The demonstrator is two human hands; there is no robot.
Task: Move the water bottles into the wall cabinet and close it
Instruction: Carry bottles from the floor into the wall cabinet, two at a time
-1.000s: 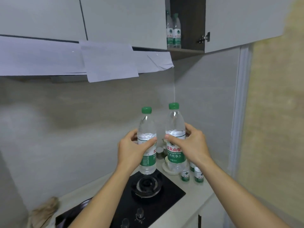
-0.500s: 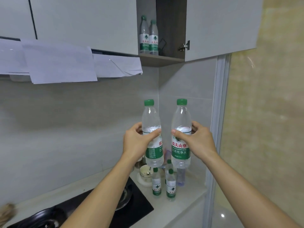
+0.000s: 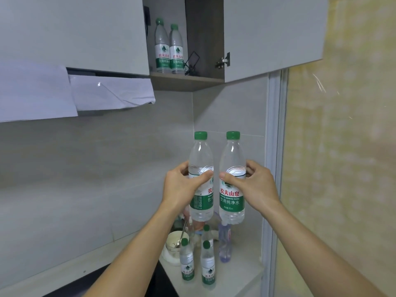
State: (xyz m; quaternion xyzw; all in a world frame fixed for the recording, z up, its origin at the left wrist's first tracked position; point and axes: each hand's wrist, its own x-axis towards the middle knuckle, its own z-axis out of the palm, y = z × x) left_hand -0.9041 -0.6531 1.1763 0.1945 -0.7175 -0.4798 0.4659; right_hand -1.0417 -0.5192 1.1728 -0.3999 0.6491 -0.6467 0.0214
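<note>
I'm holding 2 bottles upright btwn counter and wall cabinet: left hand fingers curling round the left bottle, right hand fingers round the right bottle. 2 shelved bottles are standing inside; small bottles are waiting below; door is hanging open.

My left hand covers half the label on the left bottle, and my right hand hides the far side of the right bottle. That bottle blocks the top of the purple bottle.

My left forearm hides most of the stove, which also runs off the bottom edge.

Of the back small bottle I only see cap and shoulder.

The wall cabinet is cropped at the top edge.

Black wire thing inside it: can't tell what. Bowl contents too blurry.
</note>
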